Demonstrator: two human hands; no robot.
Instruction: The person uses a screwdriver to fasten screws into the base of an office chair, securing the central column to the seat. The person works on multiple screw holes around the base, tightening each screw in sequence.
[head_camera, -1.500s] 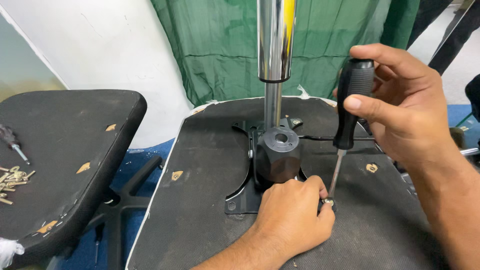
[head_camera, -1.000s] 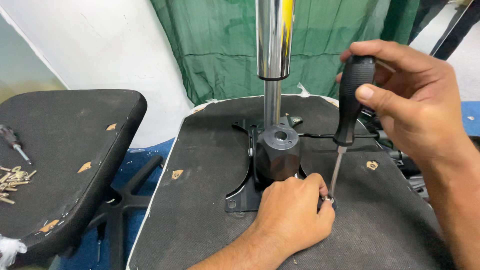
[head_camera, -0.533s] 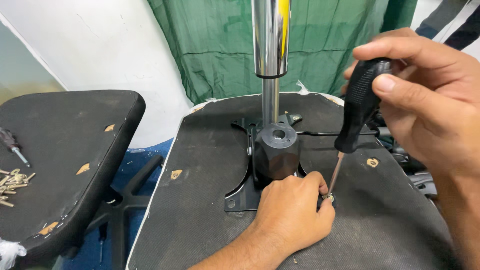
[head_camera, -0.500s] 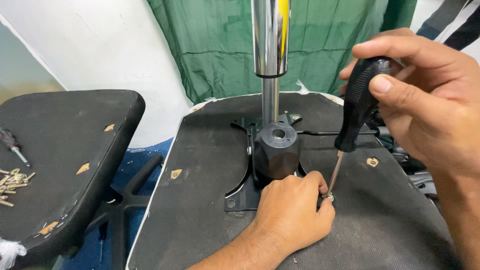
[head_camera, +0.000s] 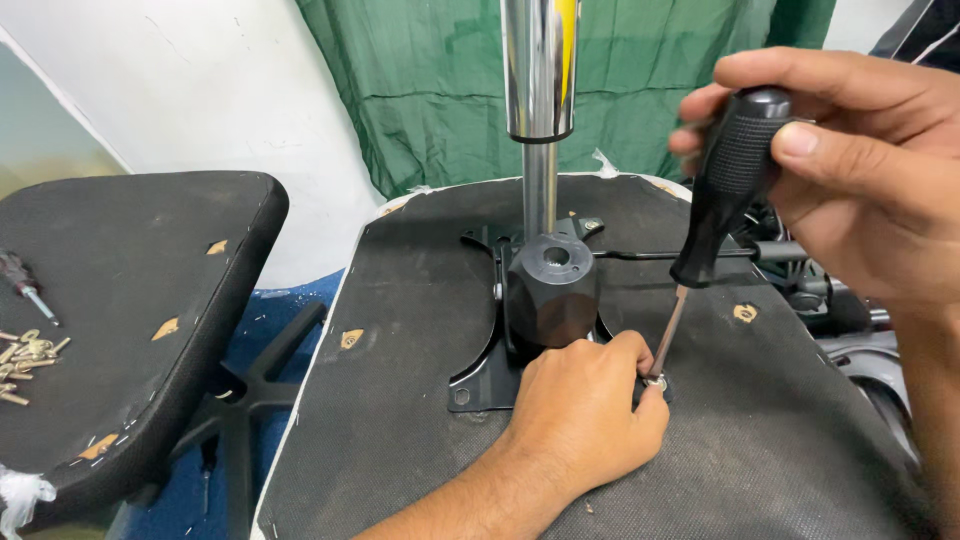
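R hand (head_camera: 860, 190) fingers closed round black-handled screwdriver (head_camera: 722, 200), tip on small silver screw (head_camera: 656, 381) at black metal chair plate (head_camera: 480, 385). L hand (head_camera: 580, 415) curled, pinching screw. Risk: tilted tip slips, jabs fingertips.

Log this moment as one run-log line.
right hand: grips screwdriver, tip on screw | left hand: steadies screw, rests on mounting plate | seat underside: facing up
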